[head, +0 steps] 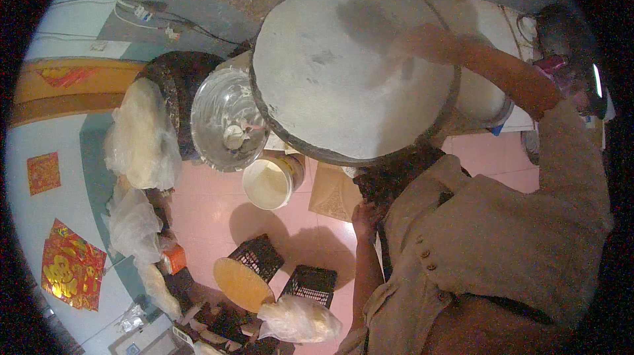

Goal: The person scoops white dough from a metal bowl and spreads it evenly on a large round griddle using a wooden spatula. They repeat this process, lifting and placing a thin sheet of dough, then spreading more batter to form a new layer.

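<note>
A large round griddle with a dark rim lies before me, coated almost fully with a thin pale layer. My right hand is over its right side, blurred; whether it holds something cannot be made out. A dark, smudged patch shows on the pale layer just left of that hand. Lower down, my left hand is beside dark, ragged material under the griddle's near edge, and its fingers are hard to see. Left of the griddle, a metal bowl smeared with white paste holds a pale lump.
A white bucket with pale contents stands on the pink tiled floor by flattened cardboard. Black plastic crates, a round tan disc and plastic-wrapped bundles lie around. Cables run along the wall.
</note>
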Demonstrator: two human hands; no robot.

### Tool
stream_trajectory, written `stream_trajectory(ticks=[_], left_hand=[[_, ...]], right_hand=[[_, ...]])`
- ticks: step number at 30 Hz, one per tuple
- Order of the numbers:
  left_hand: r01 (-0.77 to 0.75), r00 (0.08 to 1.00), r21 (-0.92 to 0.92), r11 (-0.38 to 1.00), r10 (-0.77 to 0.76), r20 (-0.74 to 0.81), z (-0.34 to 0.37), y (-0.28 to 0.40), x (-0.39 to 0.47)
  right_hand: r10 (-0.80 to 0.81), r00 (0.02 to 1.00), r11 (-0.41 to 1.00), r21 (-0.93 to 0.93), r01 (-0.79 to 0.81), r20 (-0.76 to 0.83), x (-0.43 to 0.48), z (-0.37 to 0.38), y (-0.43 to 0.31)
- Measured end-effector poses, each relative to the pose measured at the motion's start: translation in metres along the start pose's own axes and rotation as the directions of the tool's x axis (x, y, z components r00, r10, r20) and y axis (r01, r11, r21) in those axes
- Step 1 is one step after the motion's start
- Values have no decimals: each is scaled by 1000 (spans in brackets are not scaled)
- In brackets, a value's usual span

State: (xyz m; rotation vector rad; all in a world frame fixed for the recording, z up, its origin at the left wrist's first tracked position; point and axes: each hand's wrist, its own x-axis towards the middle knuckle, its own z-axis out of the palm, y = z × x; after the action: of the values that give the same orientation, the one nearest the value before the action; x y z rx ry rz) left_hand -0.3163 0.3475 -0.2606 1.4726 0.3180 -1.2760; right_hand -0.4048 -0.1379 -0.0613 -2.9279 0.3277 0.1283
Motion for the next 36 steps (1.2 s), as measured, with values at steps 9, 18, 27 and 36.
stream_trajectory(ticks=[9,18,27,36], left_hand=[[-245,968,275,930,220,119,-9,-33,20],[38,998,59,997,-41,46,-11,-21,47],[-177,982,362,915,141,124,-6,-3,28],[-331,939,300,894,280,202,-20,-19,31]], right_hand=[[177,983,950,-252,-183,-46,-81,11,46],[471,876,864,254,-434,-106,-67,-3,-3],[326,936,928,146,-344,132,-66,40,-26],[177,961,980,-54,-193,-214,-44,14,5]])
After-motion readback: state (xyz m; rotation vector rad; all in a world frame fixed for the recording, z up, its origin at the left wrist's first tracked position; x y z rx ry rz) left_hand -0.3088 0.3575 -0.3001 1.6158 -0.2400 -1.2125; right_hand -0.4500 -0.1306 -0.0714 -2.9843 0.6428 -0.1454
